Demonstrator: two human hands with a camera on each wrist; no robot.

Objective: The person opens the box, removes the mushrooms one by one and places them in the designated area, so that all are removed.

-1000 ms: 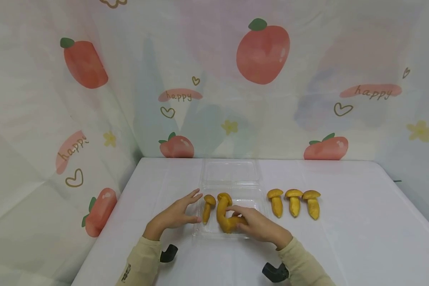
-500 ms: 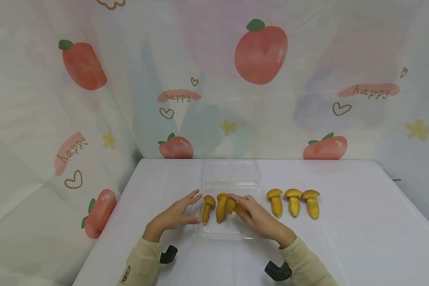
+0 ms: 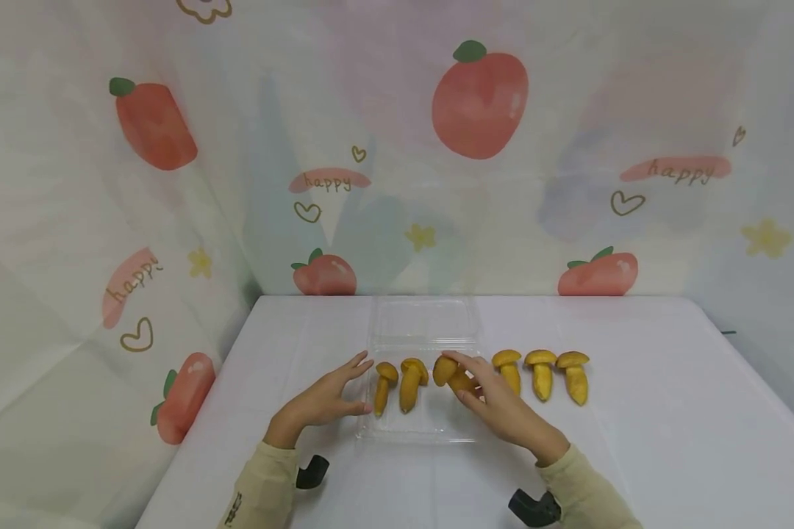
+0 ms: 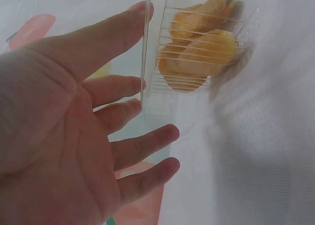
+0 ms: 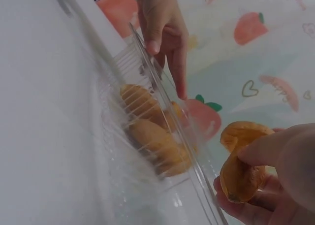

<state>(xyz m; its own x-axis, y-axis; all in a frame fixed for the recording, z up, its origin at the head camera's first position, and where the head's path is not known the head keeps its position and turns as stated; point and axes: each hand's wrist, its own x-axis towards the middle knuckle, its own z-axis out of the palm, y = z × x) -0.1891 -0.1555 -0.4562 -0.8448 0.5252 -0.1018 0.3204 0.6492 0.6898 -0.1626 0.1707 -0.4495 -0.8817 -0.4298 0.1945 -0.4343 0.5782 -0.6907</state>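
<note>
In the head view a clear plastic clamshell box (image 3: 430, 427) lies with its lid folded back. Two yellow-brown mushrooms, one slim (image 3: 383, 389) and one thicker (image 3: 411, 386), lie side by side in its left half, caps toward the back. My right hand (image 3: 506, 411) pinches a third mushroom (image 3: 445, 370) over the box's right side; the right wrist view shows the thumb across this mushroom (image 5: 241, 178), its stem end toward the camera. My left hand (image 3: 327, 393) is spread at the box's left wall, thumb tip right at the rim (image 4: 145, 48) in the left wrist view.
Three more mushrooms stand in a row right of the box: one partly behind my right hand (image 3: 508, 361), a middle one (image 3: 541, 375) and a right one (image 3: 574, 378). The transparent lid (image 3: 426, 320) reaches toward the fruit-printed backdrop (image 3: 384, 88).
My right hand has brought its mushroom up and right, away from the thicker mushroom, which now lies fully in sight. The left hand has stayed at the box's left side.
</note>
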